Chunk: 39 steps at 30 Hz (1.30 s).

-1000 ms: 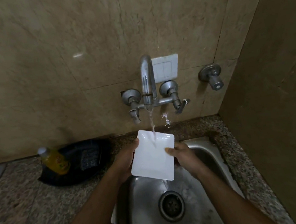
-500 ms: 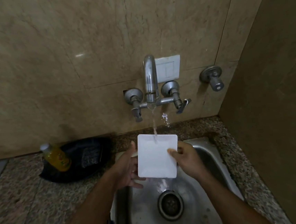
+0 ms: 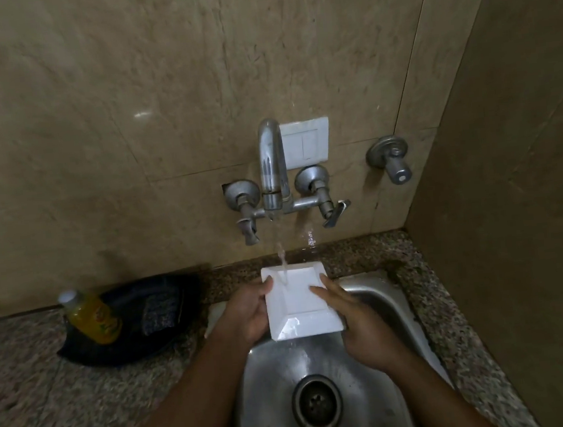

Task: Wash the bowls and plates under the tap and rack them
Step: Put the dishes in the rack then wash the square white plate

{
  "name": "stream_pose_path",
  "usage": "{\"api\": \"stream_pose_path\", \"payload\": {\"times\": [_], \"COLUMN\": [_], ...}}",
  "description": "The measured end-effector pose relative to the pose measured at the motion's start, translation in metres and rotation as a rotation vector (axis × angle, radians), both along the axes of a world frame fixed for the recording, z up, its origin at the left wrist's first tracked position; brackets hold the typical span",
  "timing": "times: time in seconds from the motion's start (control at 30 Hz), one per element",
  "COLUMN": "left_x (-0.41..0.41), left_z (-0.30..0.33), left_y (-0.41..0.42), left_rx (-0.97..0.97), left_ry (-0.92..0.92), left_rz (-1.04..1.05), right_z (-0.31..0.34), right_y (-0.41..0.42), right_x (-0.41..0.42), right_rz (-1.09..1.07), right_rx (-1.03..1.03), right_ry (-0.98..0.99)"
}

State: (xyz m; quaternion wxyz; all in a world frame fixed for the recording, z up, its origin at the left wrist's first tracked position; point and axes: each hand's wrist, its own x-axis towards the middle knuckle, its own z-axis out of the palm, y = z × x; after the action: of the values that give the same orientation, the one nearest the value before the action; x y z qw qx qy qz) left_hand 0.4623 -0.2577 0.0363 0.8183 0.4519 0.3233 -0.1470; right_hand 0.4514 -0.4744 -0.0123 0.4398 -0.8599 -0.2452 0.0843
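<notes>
A white square plate is held over the steel sink, its hollow side facing up at me. Water from the chrome tap falls onto the plate's far part and runs off the near edge. My left hand grips the plate's left edge, thumb on top. My right hand grips the right edge with its thumb lying on the inner face. No rack is in view.
A black tray on the granite counter to the left holds a yellow soap bottle and a dark scrub pad. The sink drain lies below the plate. A brown side wall closes the right.
The plate has turned over from showing its flat underside to showing its hollow face. Both hands shifted their grip to the side edges, and the plate stays under the stream.
</notes>
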Motion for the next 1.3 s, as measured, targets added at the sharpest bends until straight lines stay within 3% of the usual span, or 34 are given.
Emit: {"api": "stream_pose_path", "payload": {"times": [0.17,0.27,0.5,0.6,0.73,0.87,0.97,1.13,1.2,1.3], "left_x": [0.004,0.005,0.003,0.006,0.011,0.006,0.007,0.010,0.011,0.008], "left_z": [-0.009,-0.006,-0.005,-0.009,-0.006,-0.004,-0.005,-0.006,-0.004,-0.002], "left_y": [-0.006,-0.014,-0.007,-0.001,0.001,-0.003,-0.006,-0.007,-0.008,-0.004], "left_rx": [0.085,0.180,0.286,0.336,0.299,0.274,0.284,0.265,0.257,0.267], "left_ry": [-0.059,-0.107,-0.123,-0.109,-0.108,-0.108,-0.114,-0.104,-0.120,-0.154], "left_rz": [0.064,0.068,0.141,0.194,0.196,0.207,0.209,0.223,0.217,0.180], "right_z": [0.008,0.014,0.010,0.007,0.006,0.004,0.008,0.004,0.004,0.005], "right_y": [0.018,0.056,0.080,0.080,0.080,0.067,0.066,0.055,0.057,0.050], "right_x": [-0.004,-0.005,0.012,-0.004,0.001,-0.002,0.001,-0.010,-0.009,-0.016], "right_rz": [0.010,-0.041,-0.055,0.104,0.027,0.128,-0.008,0.097,0.043,0.149], "right_rx": [-0.353,-0.453,-0.392,-0.407,-0.381,-0.403,-0.355,-0.357,-0.321,-0.223], "right_ry": [-0.149,-0.277,-0.253,-0.371,-0.391,-0.452,-0.412,-0.515,-0.504,-0.446]}}
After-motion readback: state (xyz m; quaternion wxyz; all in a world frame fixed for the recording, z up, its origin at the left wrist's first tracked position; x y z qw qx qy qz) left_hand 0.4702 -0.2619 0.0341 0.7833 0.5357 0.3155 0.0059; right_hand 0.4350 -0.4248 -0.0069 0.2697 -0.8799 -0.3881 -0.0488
